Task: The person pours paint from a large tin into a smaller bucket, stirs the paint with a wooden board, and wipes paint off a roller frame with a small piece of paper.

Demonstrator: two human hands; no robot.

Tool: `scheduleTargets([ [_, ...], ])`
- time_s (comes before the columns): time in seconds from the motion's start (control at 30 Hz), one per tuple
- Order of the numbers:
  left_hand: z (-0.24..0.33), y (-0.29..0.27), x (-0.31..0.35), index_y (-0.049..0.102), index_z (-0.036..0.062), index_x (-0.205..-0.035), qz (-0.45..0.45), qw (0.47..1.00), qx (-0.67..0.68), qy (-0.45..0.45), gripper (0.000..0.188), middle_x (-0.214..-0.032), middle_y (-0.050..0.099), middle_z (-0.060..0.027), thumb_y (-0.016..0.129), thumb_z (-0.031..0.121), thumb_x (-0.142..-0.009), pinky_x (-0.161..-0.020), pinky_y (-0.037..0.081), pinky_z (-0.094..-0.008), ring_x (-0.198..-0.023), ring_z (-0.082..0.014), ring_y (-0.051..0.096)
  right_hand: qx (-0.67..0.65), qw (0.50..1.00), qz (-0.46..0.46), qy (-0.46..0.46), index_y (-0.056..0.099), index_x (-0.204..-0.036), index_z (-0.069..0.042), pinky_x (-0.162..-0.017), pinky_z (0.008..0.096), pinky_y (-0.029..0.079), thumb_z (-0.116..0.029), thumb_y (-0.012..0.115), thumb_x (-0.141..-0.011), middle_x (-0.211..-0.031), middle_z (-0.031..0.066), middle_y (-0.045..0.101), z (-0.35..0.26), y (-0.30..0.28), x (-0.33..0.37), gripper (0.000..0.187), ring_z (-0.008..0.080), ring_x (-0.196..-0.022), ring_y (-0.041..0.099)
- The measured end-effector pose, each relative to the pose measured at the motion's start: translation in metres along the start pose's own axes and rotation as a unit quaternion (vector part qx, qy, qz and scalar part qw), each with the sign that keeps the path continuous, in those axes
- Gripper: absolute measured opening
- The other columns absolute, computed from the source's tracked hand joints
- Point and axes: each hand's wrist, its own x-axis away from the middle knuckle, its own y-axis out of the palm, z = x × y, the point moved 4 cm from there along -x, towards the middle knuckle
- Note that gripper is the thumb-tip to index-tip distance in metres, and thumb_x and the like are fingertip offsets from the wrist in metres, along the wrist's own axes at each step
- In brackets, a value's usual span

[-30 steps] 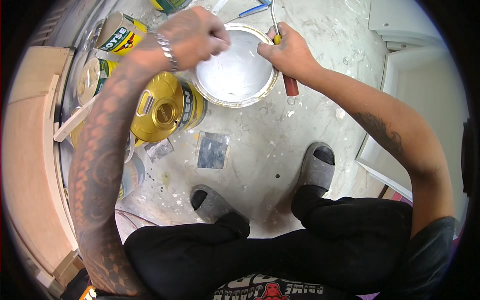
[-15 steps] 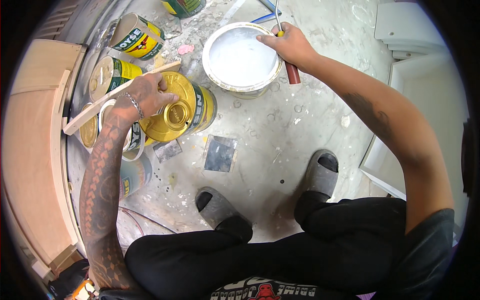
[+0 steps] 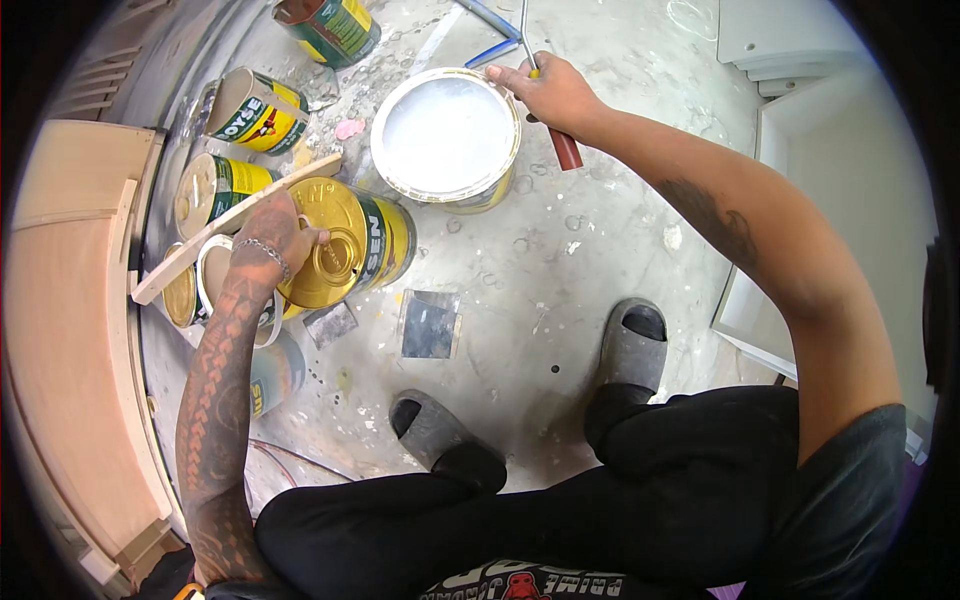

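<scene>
My right hand [image 3: 550,97] is closed around the dark red grip [image 3: 567,152] of a paint roller handle. Its thin metal rod [image 3: 525,30] runs up past the top edge, so its far end is hidden. The thumb lies at the rim of an open pail of white paint [image 3: 440,130]. My left hand [image 3: 275,232] rests at the left edge of a gold-lidded paint can [image 3: 385,240], fingers curled and mostly hidden, thumb on the lid. A pale wooden strip [image 3: 235,225] lies across the smaller cans beside this hand.
Several green and yellow paint cans [image 3: 262,110] stand on the left by a wooden panel [image 3: 70,300]. A blue bent piece [image 3: 490,50] lies beyond the pail. Sandpaper squares [image 3: 430,323] lie on the stained floor. A white box-like unit [image 3: 800,150] stands at right.
The whole view has shifted, so the pail appears further left and lower. My left fingers have curled in from a more stretched position on the gold lid. The right hand keeps its hold.
</scene>
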Motion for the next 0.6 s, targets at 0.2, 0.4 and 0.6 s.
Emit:
scheduleTargets([
  [0.2,-0.015,0.004,0.001,0.063,0.0014,-0.081,-0.009,0.999,0.040,0.015,0.030,-0.082,0.069,-0.0181,0.079,0.027,-0.081,-0.078,0.052,-0.0406,-0.082,-0.0321,0.067,0.007,1.000,0.015,0.002,0.062,-0.102,0.002,-0.083,0.0422,0.055,-0.063,0.067,-0.087,-0.094,0.0221,0.070,-0.009,-0.002,0.002,0.067,0.0315,-0.090,0.070],
  [0.4,-0.058,-0.045,-0.014,0.063,0.0039,-0.078,0.063,0.968,0.244,0.016,0.026,-0.065,0.059,-0.0019,0.073,0.026,-0.088,-0.046,0.041,-0.0272,-0.053,-0.0116,0.055,-0.014,0.996,0.057,-0.066,0.056,-0.093,-0.002,-0.062,0.0329,0.057,-0.054,0.071,-0.088,-0.078,0.0122,0.066,-0.034,-0.011,-0.005,0.054,0.0184,-0.065,0.067],
  [0.6,-0.055,-0.193,0.015,0.062,0.0118,-0.084,0.239,0.904,0.355,-0.002,0.024,-0.063,0.046,0.0071,0.067,0.033,-0.094,-0.046,0.032,-0.0226,-0.050,-0.0043,0.040,-0.161,0.986,-0.013,-0.048,0.057,-0.111,0.006,-0.078,0.0346,0.060,-0.047,0.072,-0.090,-0.099,0.0207,0.068,-0.072,-0.030,0.008,0.059,0.0247,-0.088,0.070],
])
